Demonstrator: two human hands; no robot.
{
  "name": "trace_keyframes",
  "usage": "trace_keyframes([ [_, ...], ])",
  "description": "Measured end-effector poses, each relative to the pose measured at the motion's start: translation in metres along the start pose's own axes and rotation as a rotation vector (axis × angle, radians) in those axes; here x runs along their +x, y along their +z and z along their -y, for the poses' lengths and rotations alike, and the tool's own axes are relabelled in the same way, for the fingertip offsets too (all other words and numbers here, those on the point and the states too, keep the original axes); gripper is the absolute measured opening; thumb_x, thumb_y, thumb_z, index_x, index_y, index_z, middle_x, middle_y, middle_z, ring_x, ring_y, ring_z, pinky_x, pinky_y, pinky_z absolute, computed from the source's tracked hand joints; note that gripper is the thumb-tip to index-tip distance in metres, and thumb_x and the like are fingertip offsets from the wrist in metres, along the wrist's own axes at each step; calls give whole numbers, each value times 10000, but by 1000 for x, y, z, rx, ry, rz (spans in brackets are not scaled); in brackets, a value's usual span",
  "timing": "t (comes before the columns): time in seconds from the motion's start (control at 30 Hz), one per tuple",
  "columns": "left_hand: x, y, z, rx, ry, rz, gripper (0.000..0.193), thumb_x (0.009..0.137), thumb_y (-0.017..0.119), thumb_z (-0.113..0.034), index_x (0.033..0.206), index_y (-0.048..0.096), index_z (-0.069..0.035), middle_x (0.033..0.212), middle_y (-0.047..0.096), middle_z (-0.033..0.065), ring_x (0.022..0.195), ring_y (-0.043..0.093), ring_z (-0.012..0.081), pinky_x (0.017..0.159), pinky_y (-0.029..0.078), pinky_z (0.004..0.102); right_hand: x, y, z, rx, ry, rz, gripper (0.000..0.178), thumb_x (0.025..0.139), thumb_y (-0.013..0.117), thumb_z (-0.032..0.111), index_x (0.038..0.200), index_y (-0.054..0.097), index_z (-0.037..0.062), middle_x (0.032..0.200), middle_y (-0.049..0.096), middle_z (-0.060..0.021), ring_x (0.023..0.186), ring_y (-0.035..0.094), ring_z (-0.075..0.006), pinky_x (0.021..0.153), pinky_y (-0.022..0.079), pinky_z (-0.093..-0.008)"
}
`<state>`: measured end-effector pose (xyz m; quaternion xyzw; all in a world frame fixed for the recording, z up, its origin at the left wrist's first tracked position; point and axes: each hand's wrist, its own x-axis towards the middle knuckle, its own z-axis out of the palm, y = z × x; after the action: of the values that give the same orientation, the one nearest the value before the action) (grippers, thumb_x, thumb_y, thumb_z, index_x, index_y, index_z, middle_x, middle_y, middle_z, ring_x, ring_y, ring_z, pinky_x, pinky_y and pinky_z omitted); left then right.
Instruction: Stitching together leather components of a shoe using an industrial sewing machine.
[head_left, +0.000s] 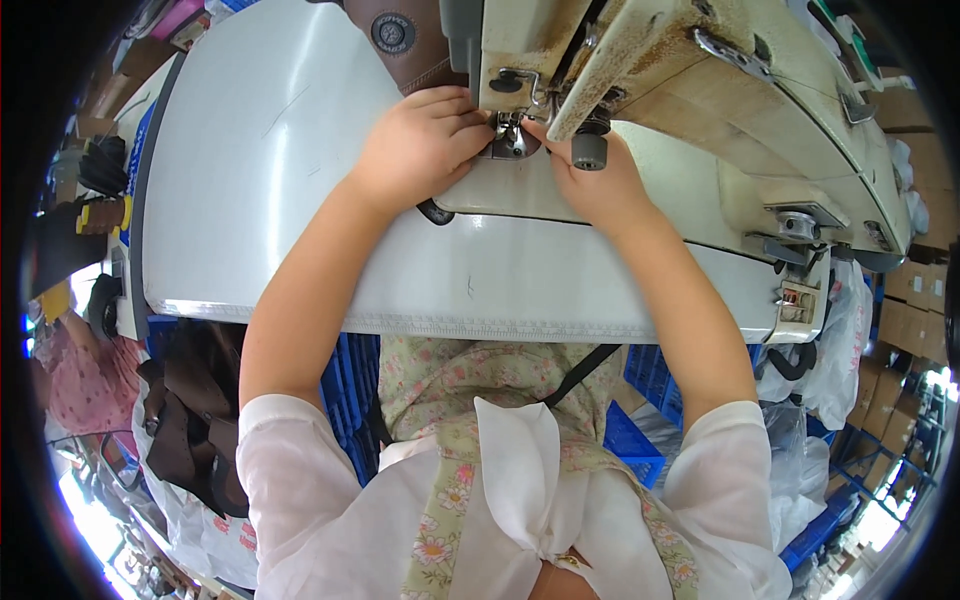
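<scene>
A brown leather piece (pixel 428 62) with a round embossed emblem lies at the top, running under the head of a sewing machine (pixel 690 70). My left hand (pixel 420 140) is closed on its near edge, fingers bent and fingertips just left of the presser foot (pixel 511 133). A small brown part of the leather shows beneath the foot. From the other side, my right hand (pixel 605 180) holds the leather by the foot, its index fingertip close to the metal. The machine's grey round knob (pixel 589 150) hides part of the right fingers.
The white sewing table (pixel 250 200) has a ruler strip along its front edge. Brown leather pieces (pixel 195 400) sit in a bag at lower left. Thread spools (pixel 103 215) stand left of the table. Blue crates (pixel 355 400) are below, and cardboard boxes (pixel 910 290) are at right.
</scene>
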<state>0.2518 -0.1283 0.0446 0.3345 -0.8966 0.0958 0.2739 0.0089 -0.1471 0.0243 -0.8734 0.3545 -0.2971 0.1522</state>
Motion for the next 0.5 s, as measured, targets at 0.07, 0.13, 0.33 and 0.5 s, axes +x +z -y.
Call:
trace_keyframes([
  [0.07, 4, 2, -1, -17, 10, -2, 213, 684, 719, -90, 894, 698, -67, 981, 724, 62, 983, 676, 242, 985, 520, 383, -7, 8, -10, -50, 96, -6, 177, 676, 618, -30, 847, 660, -11, 887, 624, -182, 873, 594, -387, 782, 508, -464],
  [0.13, 2, 0, -2, -26, 11, 5, 200, 692, 714, -94, 889, 696, -67, 979, 725, 63, 982, 675, 242, 985, 518, 382, -4, 9, -3, -8, 110, -36, 159, 670, 620, -30, 824, 655, -18, 877, 625, -186, 876, 591, -391, 787, 506, -465],
  [0.33, 4, 2, -10, 23, 5, 4, 137, 711, 667, -120, 840, 667, -75, 1004, 729, 73, 986, 674, 244, 976, 521, 383, -4, 8, 5, 83, 146, -121, 159, 661, 623, -34, 817, 650, -17, 859, 633, -198, 877, 588, -400, 800, 499, -466],
  [0.5, 5, 1, -14, 93, 19, 34, 112, 703, 624, -134, 798, 633, -75, 1015, 732, 88, 979, 677, 252, 957, 528, 380, -1, 2, 14, 81, 118, -127, 209, 663, 633, -28, 870, 648, -9, 856, 629, -198, 878, 588, -398, 798, 498, -465],
])
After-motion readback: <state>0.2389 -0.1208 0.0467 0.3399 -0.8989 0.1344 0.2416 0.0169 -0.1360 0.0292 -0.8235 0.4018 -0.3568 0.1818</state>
